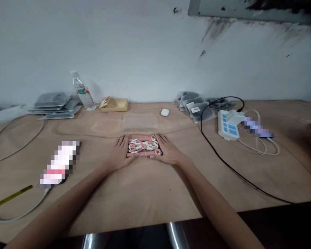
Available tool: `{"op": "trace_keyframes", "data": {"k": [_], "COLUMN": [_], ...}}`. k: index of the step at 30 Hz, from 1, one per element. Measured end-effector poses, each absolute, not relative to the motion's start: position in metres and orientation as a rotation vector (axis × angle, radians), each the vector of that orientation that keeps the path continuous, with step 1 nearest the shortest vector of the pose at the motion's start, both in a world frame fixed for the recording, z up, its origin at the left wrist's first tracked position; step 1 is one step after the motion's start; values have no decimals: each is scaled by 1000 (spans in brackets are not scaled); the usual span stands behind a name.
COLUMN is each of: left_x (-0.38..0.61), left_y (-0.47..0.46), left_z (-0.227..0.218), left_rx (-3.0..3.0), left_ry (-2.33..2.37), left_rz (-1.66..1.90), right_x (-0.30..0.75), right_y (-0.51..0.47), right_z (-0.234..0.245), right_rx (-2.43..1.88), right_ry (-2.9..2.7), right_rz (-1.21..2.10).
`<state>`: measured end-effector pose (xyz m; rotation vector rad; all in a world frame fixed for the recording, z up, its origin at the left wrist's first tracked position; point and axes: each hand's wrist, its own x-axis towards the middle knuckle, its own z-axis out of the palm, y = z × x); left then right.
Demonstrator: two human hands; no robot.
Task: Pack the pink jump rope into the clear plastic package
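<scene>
A small bundle of pink pieces with white parts [143, 146] lies on the table in front of me, between two pink rolls along its far and near sides. I cannot make out exactly what kind of thing it is. My left hand [120, 152] lies at its left end, fingers stretched forward and thumb along the near edge. At the right end rests my right hand [168, 149], its fingers also stretched out and its thumb by the near corner. Both hands touch the bundle's ends without wrapping around it. A clear flat sheet [140, 121] lies just beyond it.
Left stand grey packets [53, 103], a water bottle [83, 91] and a cardboard tray [118, 104]. A phone [59, 164] lies nearer. A white case [165, 112], more packets [194, 103], a power strip [228, 125], a black cable [220, 155] and another phone [257, 127] are rightward.
</scene>
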<state>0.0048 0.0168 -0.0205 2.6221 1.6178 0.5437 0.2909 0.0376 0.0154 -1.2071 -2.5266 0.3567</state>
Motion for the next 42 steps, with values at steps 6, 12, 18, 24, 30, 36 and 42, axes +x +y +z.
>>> {"op": "trace_keyframes", "data": {"k": [6, 12, 18, 24, 30, 36, 42], "left_x": [6, 3, 6, 3, -1, 4, 3], "left_y": [17, 18, 16, 17, 19, 17, 17], "left_z": [-19, -18, -16, -16, -16, -17, -14], "left_rx": [2624, 2604, 2610, 2620, 2625, 2611, 2595], "left_ry": [1592, 1588, 1589, 1567, 1577, 1598, 1573], "left_rz": [586, 557, 532, 545, 518, 573, 553], "right_x": [290, 291, 296, 299, 296, 296, 295], "right_y": [37, 39, 41, 41, 39, 39, 38], "right_z": [17, 16, 15, 12, 17, 21, 21], "right_rx": [-1209, -1197, -1170, -1126, -1157, -1144, -1161], "right_ry": [-2525, -2518, -2522, -2516, -2514, -2510, -2502], "right_rz": [361, 356, 373, 378, 382, 429, 404]}}
